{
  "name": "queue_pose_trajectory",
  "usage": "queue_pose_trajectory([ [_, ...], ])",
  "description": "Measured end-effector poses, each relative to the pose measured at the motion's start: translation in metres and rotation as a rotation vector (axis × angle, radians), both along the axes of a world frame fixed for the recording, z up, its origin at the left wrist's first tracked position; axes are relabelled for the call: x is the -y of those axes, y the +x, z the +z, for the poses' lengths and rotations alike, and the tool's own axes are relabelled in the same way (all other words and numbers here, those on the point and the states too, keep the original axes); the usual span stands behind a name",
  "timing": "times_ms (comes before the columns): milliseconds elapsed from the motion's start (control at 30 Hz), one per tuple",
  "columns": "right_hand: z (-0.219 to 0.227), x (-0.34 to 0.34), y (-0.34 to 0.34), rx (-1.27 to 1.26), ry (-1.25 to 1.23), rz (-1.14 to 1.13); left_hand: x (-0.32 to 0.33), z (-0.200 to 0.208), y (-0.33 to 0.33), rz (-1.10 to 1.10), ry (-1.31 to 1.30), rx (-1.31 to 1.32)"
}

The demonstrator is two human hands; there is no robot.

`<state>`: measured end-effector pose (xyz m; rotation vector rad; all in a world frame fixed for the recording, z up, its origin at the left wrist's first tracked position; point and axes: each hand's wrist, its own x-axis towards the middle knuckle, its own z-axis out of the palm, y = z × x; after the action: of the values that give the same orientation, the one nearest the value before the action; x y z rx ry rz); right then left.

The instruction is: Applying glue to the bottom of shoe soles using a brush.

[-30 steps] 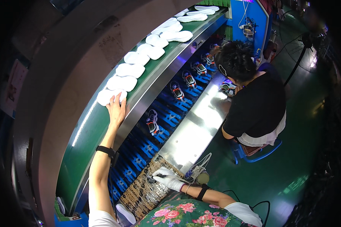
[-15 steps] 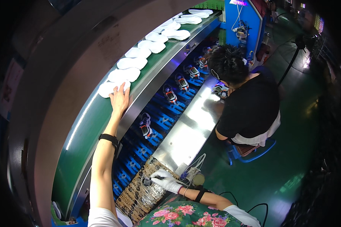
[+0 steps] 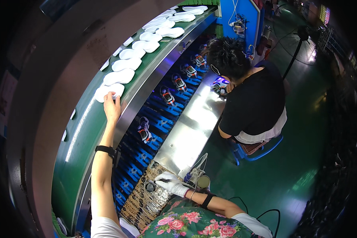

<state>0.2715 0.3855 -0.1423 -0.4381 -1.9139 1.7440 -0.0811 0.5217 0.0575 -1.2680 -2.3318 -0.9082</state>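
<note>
My left hand, bare, reaches up over the green conveyor belt. Its thumb and fingers pinch the near edge of a white shoe sole, the closest in a long row of overlapping white soles. In a white knitted glove, my right hand is closed around a thin dark-handled brush. The brush points at a small dark cup on the plastic-covered cardboard surface; whether its tip touches the cup is too small to tell.
Right of the belt, part-made shoes ride on a line of blue racks. A metal tabletop lies beyond my right hand. A co-worker in black sits there bent over a shoe. A round tin and cables stand beside my glove.
My left fingers, spread on the sole before, are now drawn together at its edge. More white pieces show along the belt's far side. My right hand keeps holding the brush near the cup.
</note>
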Motion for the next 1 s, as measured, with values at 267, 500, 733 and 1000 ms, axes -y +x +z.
queue_pose_trajectory([
  [267,0.012,-0.006,0.007,0.051,-0.022,0.116,0.042,-0.004,0.007,-0.178,0.519,0.851],
  [500,0.029,-0.006,0.001,0.017,-0.048,0.157,0.131,-0.008,0.005,-0.296,0.906,1.219],
  [733,0.035,0.001,-0.013,0.057,-0.103,0.116,0.24,-0.031,0.034,-0.524,1.018,1.614],
  [1000,0.039,0.026,-0.024,0.014,-0.129,0.068,0.336,-0.05,0.146,-0.638,0.947,1.727],
])
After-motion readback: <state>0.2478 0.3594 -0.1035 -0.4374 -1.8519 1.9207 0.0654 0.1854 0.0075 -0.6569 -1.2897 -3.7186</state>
